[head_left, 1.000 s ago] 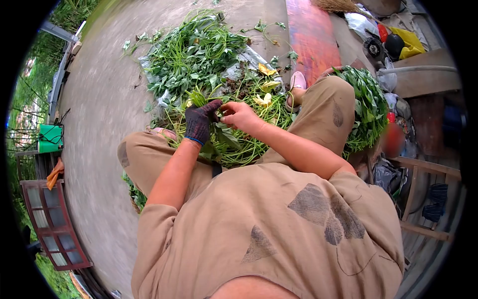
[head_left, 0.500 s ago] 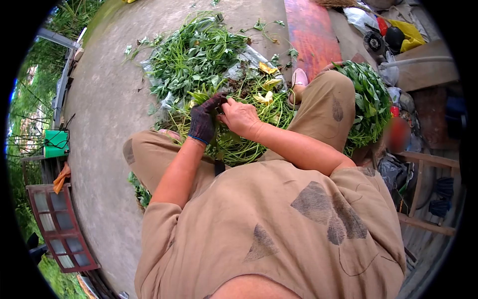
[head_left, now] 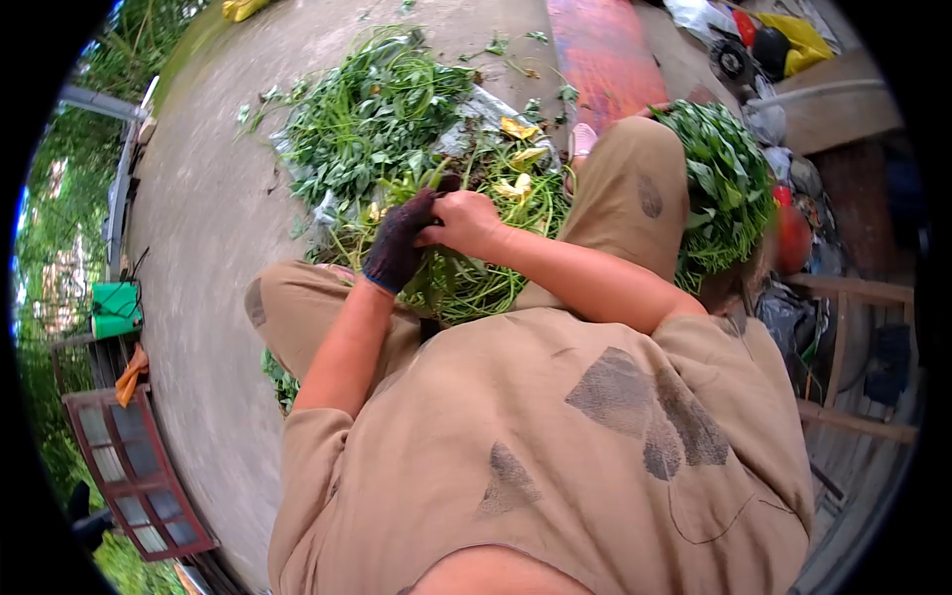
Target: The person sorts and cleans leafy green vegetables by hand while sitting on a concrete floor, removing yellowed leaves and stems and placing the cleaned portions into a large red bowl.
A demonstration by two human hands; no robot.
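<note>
My left hand [head_left: 399,240], in a dark knitted glove, is closed around a small bunch of leafy green stems [head_left: 405,186]. Pressed against it, my bare right hand [head_left: 464,222] has its fingers bent in at the bunch; what they pinch is hidden. Ahead of the hands, a large heap of leafy greens [head_left: 372,119] lies on a plastic sheet [head_left: 481,109]. Loose stems [head_left: 486,293] are strewn beneath the hands and between my legs, with yellow leaves [head_left: 516,186] among them.
Beside my right knee stands a thick mass of greens [head_left: 722,178]. A reddish board [head_left: 605,59] lies on the concrete floor [head_left: 208,297]. Bags and a wooden frame [head_left: 858,421] crowd the right side. At left are a green box [head_left: 116,309] and a red-framed window panel [head_left: 139,471].
My right hand has closed in on the gloved hand, its fingers more curled. The left hand still holds the bunch. The whole view has shifted slightly.
</note>
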